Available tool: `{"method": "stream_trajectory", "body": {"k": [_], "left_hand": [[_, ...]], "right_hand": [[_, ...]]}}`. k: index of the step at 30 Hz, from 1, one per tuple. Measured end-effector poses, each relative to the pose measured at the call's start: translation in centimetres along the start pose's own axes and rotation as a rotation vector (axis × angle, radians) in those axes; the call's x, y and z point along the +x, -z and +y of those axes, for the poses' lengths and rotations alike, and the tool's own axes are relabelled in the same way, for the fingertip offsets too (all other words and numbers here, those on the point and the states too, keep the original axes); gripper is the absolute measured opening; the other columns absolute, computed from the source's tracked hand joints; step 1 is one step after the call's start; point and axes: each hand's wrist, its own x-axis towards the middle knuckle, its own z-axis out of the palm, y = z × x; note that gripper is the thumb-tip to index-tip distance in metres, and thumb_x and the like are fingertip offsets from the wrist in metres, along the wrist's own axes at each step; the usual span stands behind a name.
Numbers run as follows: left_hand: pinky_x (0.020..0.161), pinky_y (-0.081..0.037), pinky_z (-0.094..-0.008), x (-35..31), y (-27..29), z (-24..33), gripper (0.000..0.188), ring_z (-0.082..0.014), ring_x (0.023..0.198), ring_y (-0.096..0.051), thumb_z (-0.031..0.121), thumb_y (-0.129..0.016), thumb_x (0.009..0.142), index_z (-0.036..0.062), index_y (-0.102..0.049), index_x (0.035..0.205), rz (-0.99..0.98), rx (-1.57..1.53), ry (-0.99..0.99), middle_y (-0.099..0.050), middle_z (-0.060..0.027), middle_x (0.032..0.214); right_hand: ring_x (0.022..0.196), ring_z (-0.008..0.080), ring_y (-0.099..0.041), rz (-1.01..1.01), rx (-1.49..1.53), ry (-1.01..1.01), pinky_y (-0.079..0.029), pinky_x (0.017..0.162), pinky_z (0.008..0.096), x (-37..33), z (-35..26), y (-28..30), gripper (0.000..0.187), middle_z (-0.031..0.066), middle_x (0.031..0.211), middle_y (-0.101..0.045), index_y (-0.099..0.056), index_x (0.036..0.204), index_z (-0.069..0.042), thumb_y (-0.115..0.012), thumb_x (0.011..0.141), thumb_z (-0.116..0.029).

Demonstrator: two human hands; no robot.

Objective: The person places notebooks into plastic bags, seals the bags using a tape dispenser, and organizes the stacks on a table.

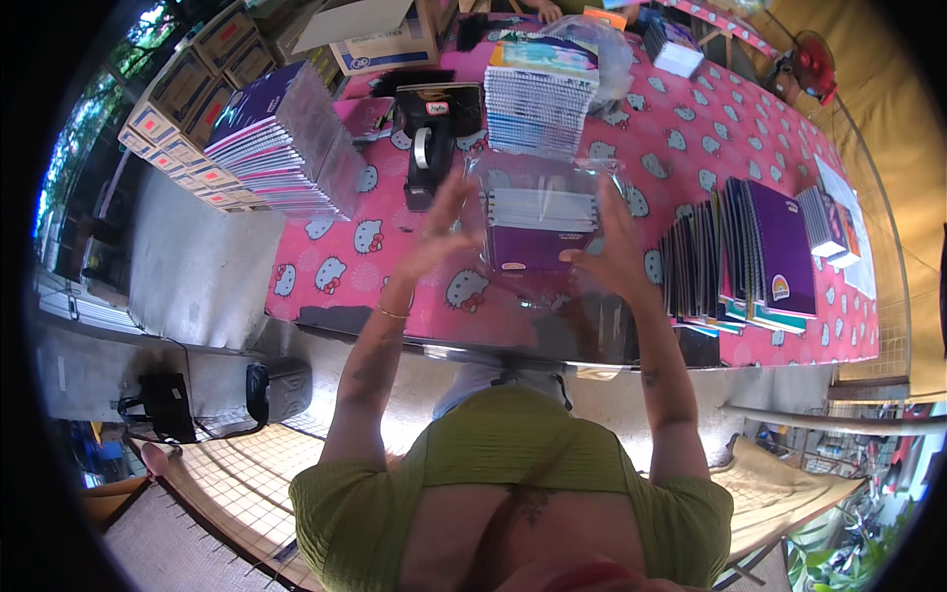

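Hands: left hand (446, 229) and right hand (618, 249) are held apart, fingers spread; contact cannot be told (motion blur).
Purple-and-white rectangular notebook (533, 247): seen between them, over the pink printed tablecloth (340, 249).
Clear glossy plastic film (543, 172): should be smoothed evenly from both sides, corners kept square.

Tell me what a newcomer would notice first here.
Probably the bright pink tablecloth patterned with white cat faces, spread across the middle. At its near side, a purple-covered bundle in shiny clear plastic lies between the left hand and right hand. Just beyond rises a tall notebook stack.
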Motion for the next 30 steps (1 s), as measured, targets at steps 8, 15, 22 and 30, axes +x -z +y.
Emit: {"method": "stream_trajectory", "body": {"k": [8, 15, 22, 30], "left_hand": [[0.070, -0.049, -0.0326, 3.5, 10.9, -5.5, 0.037, -0.0179, 0.079, -0.061, 0.028, -0.073, 0.084, 0.0009, -0.069, 0.109, 0.471, 0.652, 0.381, -0.064, -0.0074, 0.087], [0.058, -0.047, -0.0290, 4.3, 11.8, -8.1, 0.025, -0.0110, 0.066, -0.060, 0.017, -0.074, 0.081, -0.0001, -0.072, 0.100, 0.626, 0.198, 0.129, -0.068, -0.0050, 0.080], [0.056, -0.051, -0.0320, 1.9, 14.9, -7.6, 0.021, -0.0185, 0.063, -0.066, 0.020, -0.071, 0.084, 0.0016, -0.071, 0.095, 0.393, 1.412, 0.242, -0.070, -0.0060, 0.082], [0.072, -0.050, -0.0275, 3.8, 5.6, 3.5, 0.014, -0.0119, 0.079, -0.062, 0.001, -0.061, 0.092, 0.0009, -0.065, 0.106, -0.013, 0.086, 0.013, -0.066, -0.0034, 0.086]], "right_hand": [[0.138, 0.0339, -0.040, -0.194, -0.357, 0.049, -0.025, 0.112, 0.0562, -0.8, -0.3, 0.8, 0.095, 0.0096, 0.149, -0.044, -0.035, 0.150, -0.009, -0.069, 0.078, -0.059], [0.121, 0.0278, -0.053, -0.067, -0.250, 0.264, -0.033, 0.104, 0.0487, 6.4, -8.9, 3.0, 0.062, 0.0084, 0.128, -0.059, -0.056, 0.133, -0.017, -0.073, 0.079, -0.044], [0.087, 0.0236, -0.061, -0.167, -0.218, 0.215, -0.039, 0.089, 0.0415, 8.3, -10.8, 0.5, 0.028, 0.0012, 0.089, -0.065, -0.067, 0.100, -0.013, -0.075, 0.079, -0.030], [0.091, 0.0243, -0.060, -0.216, -0.158, -0.024, -0.042, 0.083, 0.0415, 8.4, -11.7, -0.2, 0.033, 0.0025, 0.097, -0.062, -0.068, 0.103, -0.014, -0.077, 0.076, -0.032]]}}
